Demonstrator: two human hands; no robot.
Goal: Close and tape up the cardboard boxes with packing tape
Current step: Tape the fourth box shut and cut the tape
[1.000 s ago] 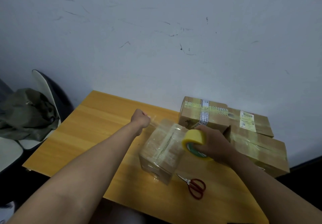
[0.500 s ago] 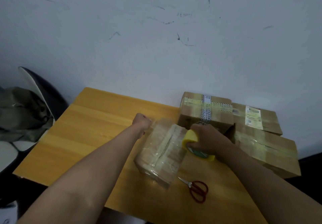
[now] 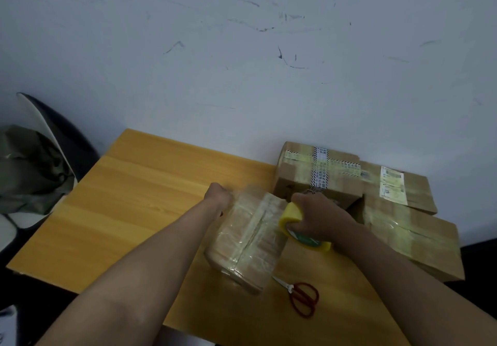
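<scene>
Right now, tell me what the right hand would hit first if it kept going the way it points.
The right hand, gripping the yellow tape roll, points left across the small taped box. It would probably run along that box's top first; depth is unclear.

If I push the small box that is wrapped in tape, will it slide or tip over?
The small box probably slides: its glossy tape covering looks slick on the smooth table. It lies low and flat, so tipping seems unlikely. It seems light, but I cannot confirm this.

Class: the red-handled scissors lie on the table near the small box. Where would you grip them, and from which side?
Probably grip the scissors by their red loops, coming from above on the near right: they lie flat, blades pointing toward the small box, loops toward the table's near edge.
</scene>
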